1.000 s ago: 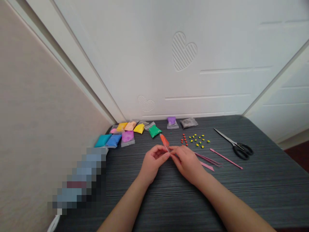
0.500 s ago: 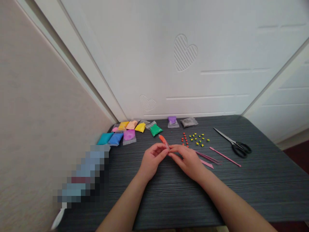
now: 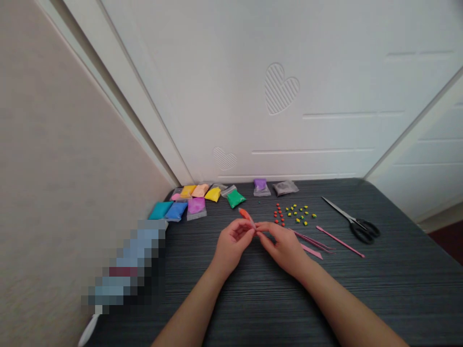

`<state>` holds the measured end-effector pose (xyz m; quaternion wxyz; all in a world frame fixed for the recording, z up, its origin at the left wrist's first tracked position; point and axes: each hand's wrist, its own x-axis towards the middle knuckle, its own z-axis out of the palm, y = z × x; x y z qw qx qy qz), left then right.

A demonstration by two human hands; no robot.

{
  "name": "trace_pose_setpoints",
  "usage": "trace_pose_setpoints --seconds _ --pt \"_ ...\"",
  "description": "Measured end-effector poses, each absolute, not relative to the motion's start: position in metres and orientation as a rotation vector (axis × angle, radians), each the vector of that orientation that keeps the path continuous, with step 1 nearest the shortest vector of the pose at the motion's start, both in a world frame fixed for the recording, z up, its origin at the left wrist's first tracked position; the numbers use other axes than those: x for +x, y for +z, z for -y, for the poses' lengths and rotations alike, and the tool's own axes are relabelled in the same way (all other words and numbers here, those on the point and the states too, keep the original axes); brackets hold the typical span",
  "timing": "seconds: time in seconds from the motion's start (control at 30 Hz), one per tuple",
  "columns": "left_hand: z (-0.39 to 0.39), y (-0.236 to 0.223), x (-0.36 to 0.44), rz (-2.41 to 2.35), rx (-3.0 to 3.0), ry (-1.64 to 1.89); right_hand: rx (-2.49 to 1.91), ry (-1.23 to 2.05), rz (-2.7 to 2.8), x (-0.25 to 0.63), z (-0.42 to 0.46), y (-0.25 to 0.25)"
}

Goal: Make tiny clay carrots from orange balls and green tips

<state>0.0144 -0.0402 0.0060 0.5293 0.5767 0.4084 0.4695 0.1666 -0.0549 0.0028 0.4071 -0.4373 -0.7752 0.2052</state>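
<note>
Between the fingertips of both hands is a small clear bag of orange-red clay (image 3: 245, 215), tilted, with its coloured end pointing away from me. My left hand (image 3: 231, 244) pinches it from the left, fingers curled. My right hand (image 3: 284, 246) pinches the near end of the bag from the right, thumb and forefinger close together. Just beyond my right hand lie several tiny red pieces (image 3: 278, 214) and several small yellow-green pieces (image 3: 300, 212). Pink tweezers (image 3: 313, 240) and a flat pink tool (image 3: 311, 251) lie beside that hand, partly hidden by it.
Bags of coloured clay lie at the back left, including green (image 3: 236, 198), blue (image 3: 175, 211) and magenta (image 3: 196, 206). A purple bag (image 3: 260, 186) and a grey bag (image 3: 285, 188) are near the white panel. Right are a thin pink stick (image 3: 340, 241) and black-handled scissors (image 3: 356, 224).
The view has tilted slightly, so everything sits a little lower and further right. Both hands keep their pinch on the bag, with only slight finger movement.
</note>
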Motion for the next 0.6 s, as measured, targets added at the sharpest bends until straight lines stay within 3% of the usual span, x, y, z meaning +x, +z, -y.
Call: trace_pose_setpoints --seconds 0.37,0.6 --pt "0.0456 0.0014 0.0102 -1.238 1.954 1.081 -1.055 0.301 2.082 0.1596 0.0564 -0.0028" --pt "0.0435 0.0017 0.0119 -1.204 2.020 1.045 -1.097 0.250 2.030 0.1565 0.0580 -0.0021"
